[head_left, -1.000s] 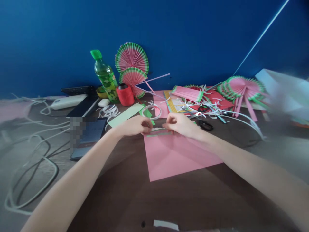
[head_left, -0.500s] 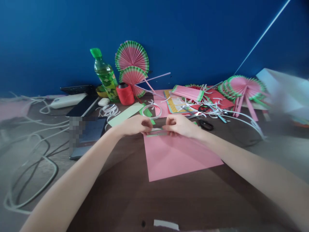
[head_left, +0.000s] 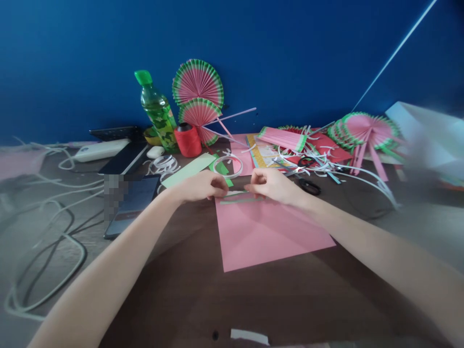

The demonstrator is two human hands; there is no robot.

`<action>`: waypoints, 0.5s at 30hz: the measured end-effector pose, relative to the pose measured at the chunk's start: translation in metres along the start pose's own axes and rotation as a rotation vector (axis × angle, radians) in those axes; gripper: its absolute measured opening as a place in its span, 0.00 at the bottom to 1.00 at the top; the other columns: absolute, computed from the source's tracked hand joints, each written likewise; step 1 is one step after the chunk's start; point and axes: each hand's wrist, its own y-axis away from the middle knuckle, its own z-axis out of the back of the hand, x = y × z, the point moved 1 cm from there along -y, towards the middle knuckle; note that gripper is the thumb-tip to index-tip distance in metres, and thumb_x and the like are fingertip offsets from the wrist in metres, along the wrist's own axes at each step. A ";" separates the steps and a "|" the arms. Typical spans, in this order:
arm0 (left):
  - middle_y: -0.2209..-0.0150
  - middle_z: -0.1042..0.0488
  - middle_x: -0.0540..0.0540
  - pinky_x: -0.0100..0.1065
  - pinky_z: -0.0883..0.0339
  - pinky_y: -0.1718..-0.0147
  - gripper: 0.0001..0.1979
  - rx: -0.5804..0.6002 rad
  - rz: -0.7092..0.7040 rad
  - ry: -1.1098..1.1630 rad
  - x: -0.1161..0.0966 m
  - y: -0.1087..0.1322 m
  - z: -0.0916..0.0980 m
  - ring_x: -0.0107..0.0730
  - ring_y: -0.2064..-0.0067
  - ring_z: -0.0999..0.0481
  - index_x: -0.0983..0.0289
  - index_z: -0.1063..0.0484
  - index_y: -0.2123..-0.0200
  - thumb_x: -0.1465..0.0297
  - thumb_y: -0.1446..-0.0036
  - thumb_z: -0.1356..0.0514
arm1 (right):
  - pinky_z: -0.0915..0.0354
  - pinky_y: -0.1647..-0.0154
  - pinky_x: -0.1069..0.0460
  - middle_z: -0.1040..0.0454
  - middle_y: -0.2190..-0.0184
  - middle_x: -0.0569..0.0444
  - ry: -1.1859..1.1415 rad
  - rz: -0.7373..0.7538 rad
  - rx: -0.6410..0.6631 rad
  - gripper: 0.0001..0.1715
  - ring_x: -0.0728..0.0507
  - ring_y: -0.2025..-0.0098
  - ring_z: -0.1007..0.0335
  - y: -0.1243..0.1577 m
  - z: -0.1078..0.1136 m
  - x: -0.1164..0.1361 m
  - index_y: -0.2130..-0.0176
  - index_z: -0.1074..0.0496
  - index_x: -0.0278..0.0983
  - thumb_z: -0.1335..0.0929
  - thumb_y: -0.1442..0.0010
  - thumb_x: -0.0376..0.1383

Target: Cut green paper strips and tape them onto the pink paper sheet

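Note:
A pink sheet of paper (head_left: 268,232) lies flat on the dark table. Along its far edge run a pale strip (head_left: 237,194) and a thin green band. My left hand (head_left: 203,186) is closed at the strip's left end, thumb and fingers pinched together. To its right my right hand (head_left: 273,187) pinches the strip with thumb and index finger, its other fingers curled. The fingers partly cover the strip's ends. Just beyond the hands lie a roll of white tape (head_left: 228,174) and green paper scraps (head_left: 222,166).
Behind stand a green bottle (head_left: 159,113), a red thread spool (head_left: 187,141) and pleated watermelon-look fans (head_left: 198,82). Black-handled scissors (head_left: 309,186) lie among white paper strips at the right. A phone (head_left: 136,203) and cables (head_left: 85,251) are at the left.
My right hand has slid slightly right along the strip, widening the space between the hands. My left hand stays at nearly the same place. The pink sheet has not moved.

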 end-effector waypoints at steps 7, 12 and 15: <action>0.76 0.28 0.49 0.28 0.40 0.72 0.08 -0.029 -0.008 -0.092 -0.003 0.000 -0.001 0.28 0.73 0.30 0.64 0.28 0.70 0.69 0.56 0.42 | 0.46 0.78 0.55 0.34 0.84 0.59 0.233 0.012 -0.078 0.13 0.52 0.81 0.42 0.003 0.001 0.008 0.81 0.40 0.37 0.32 0.52 0.36; 0.74 0.27 0.48 0.28 0.42 0.69 0.07 -0.032 -0.056 -0.187 -0.005 -0.001 -0.002 0.28 0.70 0.31 0.64 0.27 0.73 0.67 0.55 0.42 | 0.47 0.76 0.54 0.33 0.81 0.59 0.361 0.033 -0.099 0.12 0.51 0.77 0.39 0.005 0.001 0.010 0.81 0.39 0.36 0.32 0.53 0.36; 0.74 0.28 0.48 0.28 0.42 0.68 0.08 -0.017 -0.077 -0.189 -0.003 -0.002 -0.003 0.27 0.71 0.32 0.64 0.26 0.73 0.66 0.54 0.42 | 0.47 0.76 0.55 0.33 0.81 0.59 0.402 0.025 -0.089 0.11 0.51 0.77 0.39 0.006 0.002 0.010 0.80 0.38 0.36 0.32 0.53 0.37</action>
